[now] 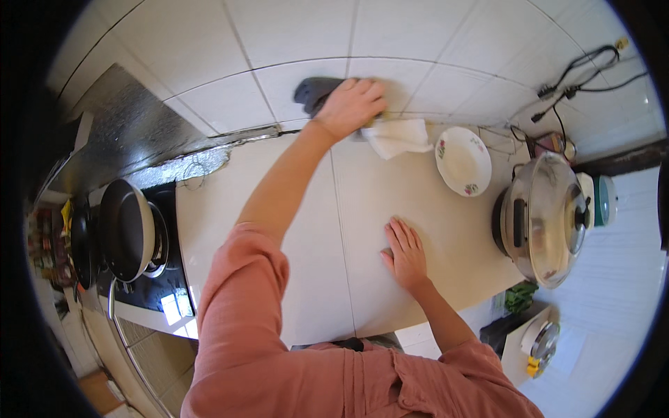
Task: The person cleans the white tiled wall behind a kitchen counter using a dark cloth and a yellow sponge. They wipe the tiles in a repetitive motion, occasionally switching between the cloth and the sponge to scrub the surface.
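Note:
My left hand [352, 106] reaches far across the counter to the white tiled wall, with its fingers closed over a dark grey cloth [319, 95]. The cloth lies against the tiles a little above the counter's back edge and is partly hidden by the hand. Below and right of that hand, a folded white cloth or paper towel [398, 138] rests at the foot of the wall. On the pale countertop [293, 272], my right hand [405, 255] lies flat, fingers stretched out, holding nothing. A white flower-patterned bowl [463, 161] stands beyond it.
A frying pan [127, 230] sits on the black hob [157, 296] at the left. On the right stands a large pot with a glass lid [547, 219]. Black cables [578, 80] hang on the wall at the far right, and thin wires trail behind the bowl.

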A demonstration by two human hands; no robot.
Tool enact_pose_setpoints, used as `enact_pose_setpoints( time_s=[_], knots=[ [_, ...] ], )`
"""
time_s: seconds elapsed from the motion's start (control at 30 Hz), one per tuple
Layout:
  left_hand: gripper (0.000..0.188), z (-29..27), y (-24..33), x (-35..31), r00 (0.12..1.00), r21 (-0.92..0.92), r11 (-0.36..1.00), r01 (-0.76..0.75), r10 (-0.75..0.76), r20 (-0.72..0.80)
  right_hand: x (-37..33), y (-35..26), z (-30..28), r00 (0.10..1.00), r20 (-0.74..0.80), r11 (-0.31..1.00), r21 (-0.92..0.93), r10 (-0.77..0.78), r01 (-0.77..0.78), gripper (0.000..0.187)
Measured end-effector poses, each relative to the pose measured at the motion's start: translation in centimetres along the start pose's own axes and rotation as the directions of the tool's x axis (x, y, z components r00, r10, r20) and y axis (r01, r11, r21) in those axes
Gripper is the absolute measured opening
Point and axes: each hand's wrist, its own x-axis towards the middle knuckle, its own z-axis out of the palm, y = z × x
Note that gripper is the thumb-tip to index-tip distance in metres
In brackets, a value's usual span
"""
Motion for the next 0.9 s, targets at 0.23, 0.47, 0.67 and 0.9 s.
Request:
enact_pose_setpoints(
  time_s=[0.23, 0.47, 0.67, 0.9],
  knots=[
    [0.037, -6.0, -1.3, 7.4, 0.810, -0.083, 0.943, 0.323, -0.320, -0.492, -0.3, 0.6, 0.0, 0.999, -0.020, 0.999, 0.026, 0.040, -0.039, 0.066],
    [0.014, 2.3, 3.6, 10.0, 0.985, 0.050, 0.998, -0.040, 0.048, -0.167, -0.2, 0.9, 0.1, 0.999, -0.030, 0.998, 0.052, 0.022, -0.020, 0.066],
    [0.013, 7.4, 4.5, -0.8, 0.987, 0.055, 0.998, -0.030, 0.021, 0.161, -0.3, 1.4, 0.2, 0.999, -0.025, 0.996, 0.090, 0.025, -0.023, 0.067],
    [0.025, -0.5, 4.1, 12.4, 0.927, 0.089, 0.980, 0.180, -0.138, -0.350, -0.6, 2.0, 0.5, 0.999, -0.049, 0.998, 0.053, 0.018, -0.016, 0.068]
  ],
)
